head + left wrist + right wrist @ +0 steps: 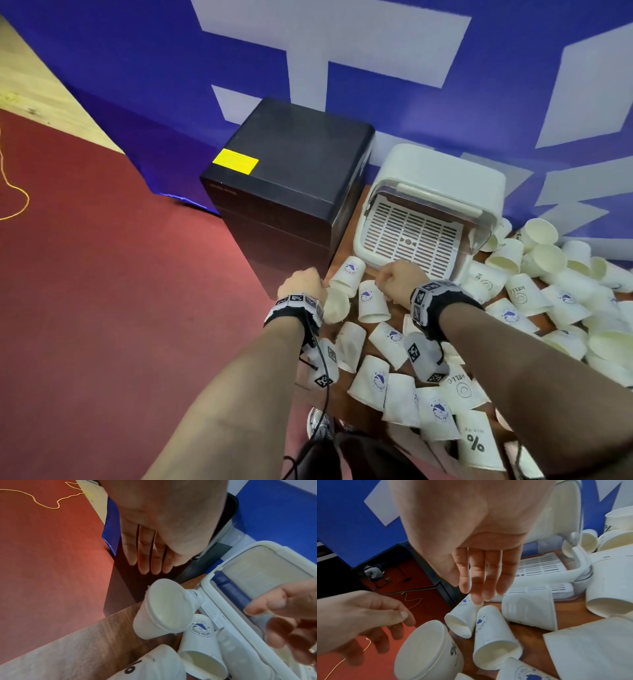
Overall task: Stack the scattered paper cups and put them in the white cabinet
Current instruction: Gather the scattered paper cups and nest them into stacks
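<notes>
Several white paper cups lie scattered on a wooden table, some with a blue logo. The white cabinet stands behind them, its front open over a slotted white shelf. My left hand hovers at the table's left end with straight fingers above a tipped cup, holding nothing. My right hand is just before the cabinet's front edge; its straight fingers reach down to a small logo cup, and whether a fingertip touches it is unclear.
A black box stands left of the cabinet, close behind my left hand. Red carpet lies beyond the table's left edge. A heap of cups fills the table's right side. A blue and white wall rises behind.
</notes>
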Demonstrator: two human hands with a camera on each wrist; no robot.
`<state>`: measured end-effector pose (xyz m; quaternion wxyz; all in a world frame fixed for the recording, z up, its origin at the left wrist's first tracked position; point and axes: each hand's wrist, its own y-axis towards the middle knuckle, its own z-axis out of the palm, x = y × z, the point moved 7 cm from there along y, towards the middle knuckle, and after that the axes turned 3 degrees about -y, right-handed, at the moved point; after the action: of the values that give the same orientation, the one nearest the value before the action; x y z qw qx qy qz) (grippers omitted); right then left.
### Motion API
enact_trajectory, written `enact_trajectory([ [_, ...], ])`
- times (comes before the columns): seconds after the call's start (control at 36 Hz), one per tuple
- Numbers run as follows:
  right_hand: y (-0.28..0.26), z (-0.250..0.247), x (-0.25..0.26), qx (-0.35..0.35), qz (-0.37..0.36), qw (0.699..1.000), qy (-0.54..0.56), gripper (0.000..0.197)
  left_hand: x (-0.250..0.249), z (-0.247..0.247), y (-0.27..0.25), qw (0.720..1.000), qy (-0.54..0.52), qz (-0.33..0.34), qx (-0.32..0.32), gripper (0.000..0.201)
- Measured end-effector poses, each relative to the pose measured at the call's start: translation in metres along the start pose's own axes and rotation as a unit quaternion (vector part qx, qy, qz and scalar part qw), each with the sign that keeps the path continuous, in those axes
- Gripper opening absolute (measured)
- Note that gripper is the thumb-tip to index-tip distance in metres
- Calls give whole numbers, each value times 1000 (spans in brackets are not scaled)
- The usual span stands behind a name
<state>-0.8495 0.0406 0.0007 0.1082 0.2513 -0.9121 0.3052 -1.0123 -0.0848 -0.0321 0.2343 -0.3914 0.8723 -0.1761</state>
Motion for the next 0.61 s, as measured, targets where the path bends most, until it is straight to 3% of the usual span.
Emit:
enact_trajectory([
  [0.11, -10, -10, -22, -1, 18, 1000, -4, 19, -23, -7, -3, 999, 13, 27, -12, 27],
  [0.31, -10, -7, -58, 23, 33, 998, -48, 20, -55, 5, 0, 998, 25, 56, 33, 31],
  [0.61, 16, 38, -38, 103, -93, 980, -146, 72, -66, 51, 33, 988, 77, 10, 136, 48],
])
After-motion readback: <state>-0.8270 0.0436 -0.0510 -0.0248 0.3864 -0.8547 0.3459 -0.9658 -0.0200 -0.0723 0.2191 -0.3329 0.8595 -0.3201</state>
